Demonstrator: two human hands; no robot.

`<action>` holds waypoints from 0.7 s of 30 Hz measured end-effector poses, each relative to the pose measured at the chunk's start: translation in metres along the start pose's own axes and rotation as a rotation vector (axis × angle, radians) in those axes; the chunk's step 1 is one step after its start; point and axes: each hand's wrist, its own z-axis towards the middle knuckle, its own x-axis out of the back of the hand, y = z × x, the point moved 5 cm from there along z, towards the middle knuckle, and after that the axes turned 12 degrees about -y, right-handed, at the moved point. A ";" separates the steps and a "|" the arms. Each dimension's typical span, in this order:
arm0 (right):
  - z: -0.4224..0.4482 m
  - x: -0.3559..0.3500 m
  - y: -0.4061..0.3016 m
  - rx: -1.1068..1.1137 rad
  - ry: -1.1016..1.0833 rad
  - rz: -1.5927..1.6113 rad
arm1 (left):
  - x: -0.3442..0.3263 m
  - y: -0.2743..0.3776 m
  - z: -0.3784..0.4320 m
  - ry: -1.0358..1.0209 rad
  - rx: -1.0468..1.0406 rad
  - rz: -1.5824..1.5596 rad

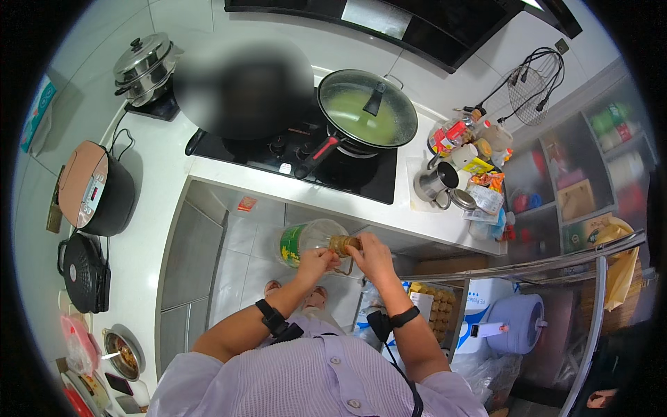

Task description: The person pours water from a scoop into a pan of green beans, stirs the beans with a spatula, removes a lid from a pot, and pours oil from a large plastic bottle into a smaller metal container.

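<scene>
A large clear plastic bottle (314, 234) with a green label lies across my view in front of my body, its neck toward the right. Brownish material surrounds the neck (340, 244). My left hand (313, 267) pinches at the near side of the neck with thumb and forefinger. On the mouth end, the thumb and fingers of my right hand (375, 258) grip the brown cap (356, 243). A brownish loop (345, 270) hangs below the neck between the hands. The bottle's far underside is hidden, so I cannot tell whether anything supports it.
A lidded pan (359, 120) with greenish contents sits on the black cooktop (383, 180). Its handle (316, 158) points toward me. A steel pitcher (430, 185) and seasoning bottles (453, 133) crowd the right counter. A rice cooker (99, 187) stands left; a shelf rail (521, 272) runs right.
</scene>
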 end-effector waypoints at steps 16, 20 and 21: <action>-0.024 0.019 0.006 -0.338 -0.063 -0.079 | -0.030 0.000 0.004 -0.061 0.007 0.055; -0.034 0.026 0.004 -0.133 0.109 -0.015 | -0.034 -0.012 0.005 -0.056 0.022 0.029; -0.033 0.026 0.004 -0.099 0.126 -0.032 | -0.035 -0.012 0.007 -0.059 0.016 0.059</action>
